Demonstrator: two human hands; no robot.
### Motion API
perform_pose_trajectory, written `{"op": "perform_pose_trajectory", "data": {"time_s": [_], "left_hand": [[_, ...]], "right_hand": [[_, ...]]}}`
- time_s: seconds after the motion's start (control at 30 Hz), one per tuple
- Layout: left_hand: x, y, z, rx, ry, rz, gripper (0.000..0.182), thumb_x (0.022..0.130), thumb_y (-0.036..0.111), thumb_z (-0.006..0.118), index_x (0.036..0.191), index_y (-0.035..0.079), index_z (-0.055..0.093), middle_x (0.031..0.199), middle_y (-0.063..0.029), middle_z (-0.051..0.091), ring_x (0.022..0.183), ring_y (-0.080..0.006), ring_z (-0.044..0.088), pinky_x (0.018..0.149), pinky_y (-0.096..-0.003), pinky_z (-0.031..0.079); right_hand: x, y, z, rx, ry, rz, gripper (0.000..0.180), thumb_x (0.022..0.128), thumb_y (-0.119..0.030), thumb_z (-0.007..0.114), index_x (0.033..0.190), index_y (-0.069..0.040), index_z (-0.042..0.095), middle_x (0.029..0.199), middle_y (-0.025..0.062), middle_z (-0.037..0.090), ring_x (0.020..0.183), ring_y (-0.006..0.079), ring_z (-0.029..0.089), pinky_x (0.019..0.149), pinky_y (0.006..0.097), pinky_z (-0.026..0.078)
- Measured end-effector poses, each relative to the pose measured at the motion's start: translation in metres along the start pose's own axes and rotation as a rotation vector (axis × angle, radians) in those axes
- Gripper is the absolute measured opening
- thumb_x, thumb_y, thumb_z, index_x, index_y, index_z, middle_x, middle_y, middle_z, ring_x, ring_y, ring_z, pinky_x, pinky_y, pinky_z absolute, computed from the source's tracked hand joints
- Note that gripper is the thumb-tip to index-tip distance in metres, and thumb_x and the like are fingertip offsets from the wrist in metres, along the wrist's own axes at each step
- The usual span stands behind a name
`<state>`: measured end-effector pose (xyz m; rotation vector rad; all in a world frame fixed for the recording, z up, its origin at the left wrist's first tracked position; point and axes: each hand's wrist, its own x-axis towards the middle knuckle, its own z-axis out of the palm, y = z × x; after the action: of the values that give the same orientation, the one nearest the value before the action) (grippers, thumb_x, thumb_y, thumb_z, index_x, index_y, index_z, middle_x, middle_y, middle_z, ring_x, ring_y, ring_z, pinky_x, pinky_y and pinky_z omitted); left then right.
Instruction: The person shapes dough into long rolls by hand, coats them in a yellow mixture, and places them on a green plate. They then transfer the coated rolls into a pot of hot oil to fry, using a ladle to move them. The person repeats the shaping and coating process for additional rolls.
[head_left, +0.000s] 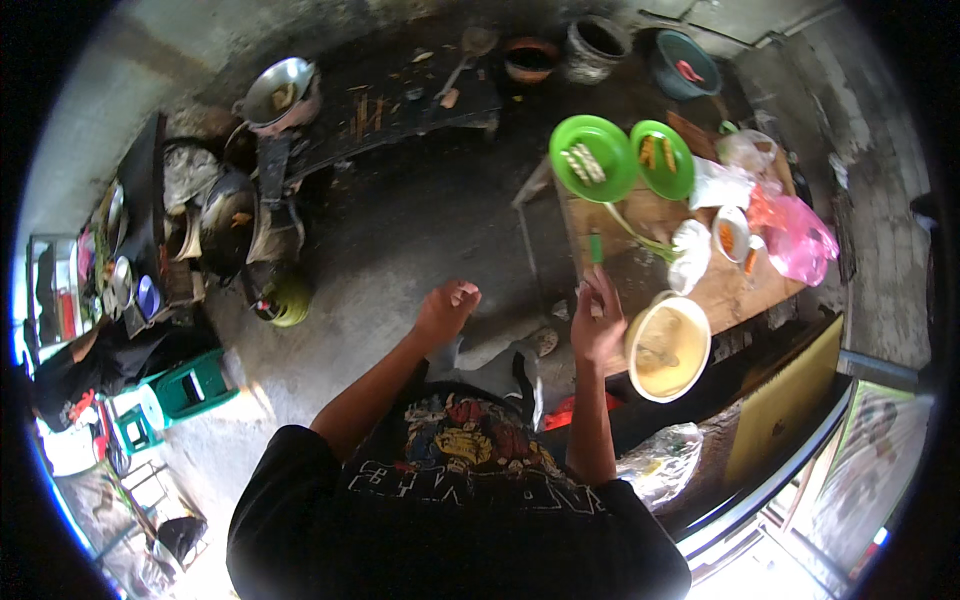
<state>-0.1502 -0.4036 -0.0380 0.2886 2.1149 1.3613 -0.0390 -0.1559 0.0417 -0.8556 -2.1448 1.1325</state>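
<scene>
My left hand (448, 311) is raised over the grey floor with its fingers curled; whether it holds something small I cannot tell. Near the table's left edge my right hand (598, 319) has its fingers bent, and a green handle (595, 248) shows just beyond the fingertips; contact is unclear. Beside that hand stands a cream plastic tub (681, 330) with pale contents. Farther along the wooden table (750, 300), one green plate (611, 142) holds whitish strips and another green plate (681, 146) holds orange pieces. A green stalk (637, 236) lies between them and a white plastic bag (690, 259).
To the right are a white bowl (739, 221) with orange food and a pink plastic bag (802, 240). A low dark table (420, 116) runs along the back. A green gas cylinder (291, 298) and green plastic stools (196, 386) stand left.
</scene>
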Motion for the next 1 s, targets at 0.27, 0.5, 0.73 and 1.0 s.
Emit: {"op": "perform_pose_trajectory", "data": {"time_s": [0.27, 0.5, 0.73, 1.0], "left_hand": [[-0.001, -0.101, -0.180, -0.187, 0.288, -0.199, 0.031, 0.095, 0.024, 0.069, 0.107, -0.005, 0.067, 0.090, -0.0129, 0.073, 0.081, -0.0191, 0.070, 0.072, -0.0347, 0.055], [0.085, -0.085, -0.194, -0.098, 0.087, -0.180, 0.031, 0.096, 0.023, 0.070, 0.110, -0.005, 0.068, 0.094, -0.0153, 0.074, 0.083, -0.0199, 0.071, 0.073, -0.0352, 0.058], [0.209, -0.006, -0.180, -0.116, -0.240, -0.163, 0.034, 0.099, 0.027, 0.067, 0.115, -0.003, 0.067, 0.101, -0.0155, 0.074, 0.086, -0.0215, 0.072, 0.078, -0.0352, 0.057], [0.315, 0.028, -0.213, 0.149, -0.422, -0.076, 0.044, 0.103, 0.037, 0.060, 0.122, -0.003, 0.063, 0.108, -0.0180, 0.072, 0.101, -0.0274, 0.070, 0.087, -0.0417, 0.055]], "right_hand": [[0.008, -0.063, 0.173, 0.124, -0.357, -0.066, 0.045, 0.094, -0.012, 0.073, 0.136, -0.003, 0.061, 0.127, 0.0186, 0.069, 0.102, 0.0280, 0.075, 0.085, 0.0347, 0.062], [0.056, -0.023, 0.220, 0.495, -0.270, 0.697, 0.044, 0.096, -0.029, 0.070, 0.130, -0.002, 0.063, 0.116, 0.0144, 0.072, 0.089, 0.0237, 0.075, 0.070, 0.0336, 0.057], [0.156, 0.066, 0.217, 0.917, 0.238, 1.077, 0.038, 0.101, -0.038, 0.061, 0.121, -0.006, 0.059, 0.100, 0.0101, 0.072, 0.072, 0.0234, 0.071, 0.062, 0.0361, 0.053], [0.178, 0.095, 0.243, 0.850, 0.525, 1.060, 0.031, 0.102, -0.037, 0.060, 0.116, -0.009, 0.061, 0.093, 0.0056, 0.067, 0.083, 0.0200, 0.065, 0.071, 0.0361, 0.052]]}}
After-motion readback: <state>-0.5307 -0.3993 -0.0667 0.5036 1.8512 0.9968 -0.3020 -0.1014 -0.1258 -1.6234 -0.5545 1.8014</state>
